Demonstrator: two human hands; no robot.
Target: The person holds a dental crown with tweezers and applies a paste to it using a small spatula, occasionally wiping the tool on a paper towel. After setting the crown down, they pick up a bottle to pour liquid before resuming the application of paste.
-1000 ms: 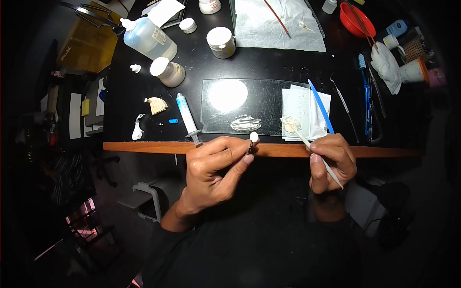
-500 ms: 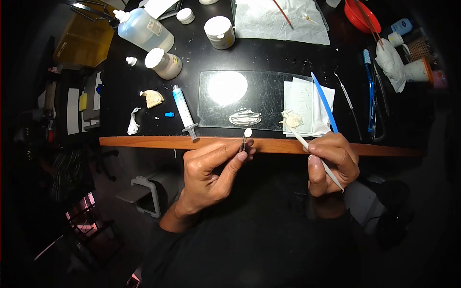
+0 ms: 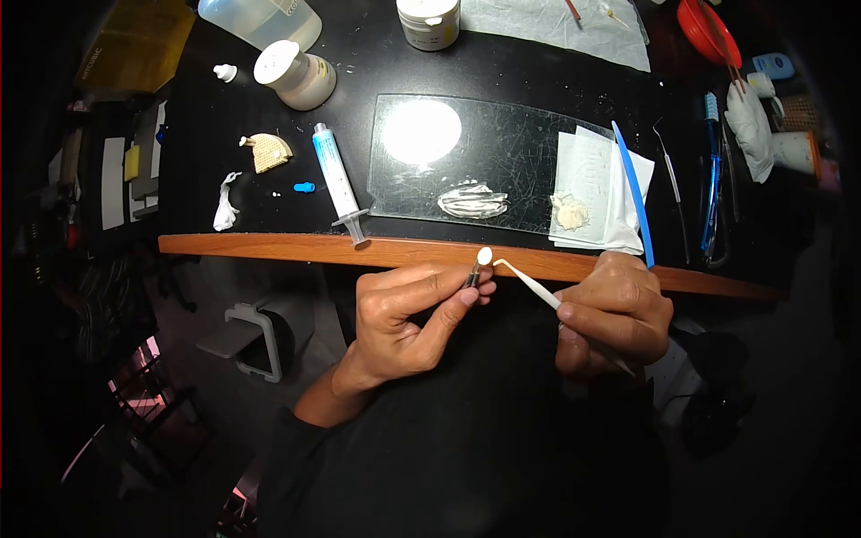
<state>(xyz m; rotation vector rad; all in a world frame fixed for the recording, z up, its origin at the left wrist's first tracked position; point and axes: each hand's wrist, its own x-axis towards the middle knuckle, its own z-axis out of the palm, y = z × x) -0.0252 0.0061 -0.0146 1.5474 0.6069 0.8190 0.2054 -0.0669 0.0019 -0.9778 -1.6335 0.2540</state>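
Pinched in my left hand (image 3: 408,318) is a small dark holder (image 3: 472,280) with a round white piece (image 3: 485,256) at its top. My right hand (image 3: 619,314) grips a white hooked tool (image 3: 535,287), its bent tip close beside the white piece; whether they touch I cannot tell. Both hands are in front of the wooden table edge (image 3: 413,254). Beyond them lies a glass plate (image 3: 520,143) with a smeared white patch (image 3: 473,201). Paper sheets (image 3: 583,166) at its right bear a cream-coloured lump (image 3: 570,212), and a blue stick (image 3: 633,193) lies across them.
A syringe (image 3: 334,179), blue cap (image 3: 304,187), tan model (image 3: 269,152) and crumpled tissue (image 3: 226,204) lie left of the plate. Jars (image 3: 429,22) and a large bottle (image 3: 265,20) stand behind. Slim tools (image 3: 668,166), a blue toothbrush (image 3: 710,179) and a red bowl (image 3: 704,31) are at right.
The white tool's tip has moved left from the cream-coloured lump to beside the white piece. My left hand has shifted slightly right, and the view has tilted down.
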